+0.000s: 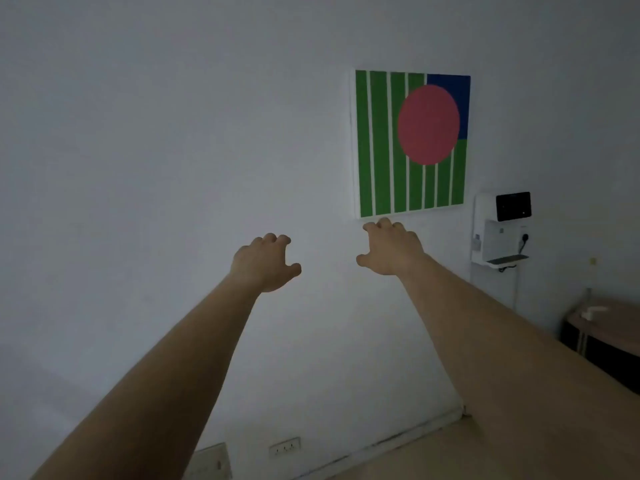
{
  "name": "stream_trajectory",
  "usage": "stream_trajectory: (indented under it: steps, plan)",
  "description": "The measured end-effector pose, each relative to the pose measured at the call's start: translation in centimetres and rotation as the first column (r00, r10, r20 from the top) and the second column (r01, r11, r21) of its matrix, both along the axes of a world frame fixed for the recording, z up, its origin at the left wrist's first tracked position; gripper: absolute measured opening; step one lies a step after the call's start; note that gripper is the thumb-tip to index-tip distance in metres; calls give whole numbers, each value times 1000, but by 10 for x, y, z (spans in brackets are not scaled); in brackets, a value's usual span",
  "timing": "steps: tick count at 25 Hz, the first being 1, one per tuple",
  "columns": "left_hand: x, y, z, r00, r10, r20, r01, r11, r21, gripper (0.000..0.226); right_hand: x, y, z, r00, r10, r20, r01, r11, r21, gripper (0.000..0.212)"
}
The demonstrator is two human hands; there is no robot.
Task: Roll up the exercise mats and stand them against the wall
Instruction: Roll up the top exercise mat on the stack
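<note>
I have both hands reaching toward the wall (138, 150). The left hand (265, 263) and right hand (391, 247) are apart, fingers loosely bent, gripping nothing. No exercise mat shows anywhere in view, so I cannot tell which way one lies, its long axis, or which hand is nearer. The right hand appears just below a striped painting (412, 143). No writing is legible.
</note>
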State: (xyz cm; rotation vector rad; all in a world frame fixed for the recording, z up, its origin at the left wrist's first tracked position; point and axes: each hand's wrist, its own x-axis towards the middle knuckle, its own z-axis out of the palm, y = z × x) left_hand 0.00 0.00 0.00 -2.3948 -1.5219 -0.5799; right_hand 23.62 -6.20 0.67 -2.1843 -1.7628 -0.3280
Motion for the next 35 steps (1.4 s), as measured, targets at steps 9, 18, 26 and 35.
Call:
stream_trajectory:
  steps: [9,18,26,35]
  plan:
    - [129,-25,-111,978,-192,-77,169,956,-238,69,97,-63,-134,979,-191,-75,167,954,-248,77]
    - [275,-54,-263,775,-607,-175,446,722,-528,71,178,-162,-284,809,-551,-203,407,775,-483,77]
    - [346,-129,-360,345,-918,-198,608,379,-697,70,138,-279,-369,331,-903,-275,669,430,-607,75]
    - [309,-350,-417,-228,-955,-192,589,22,-808,73,-39,-494,-425,-303,-903,-304,717,-6,-697,73]
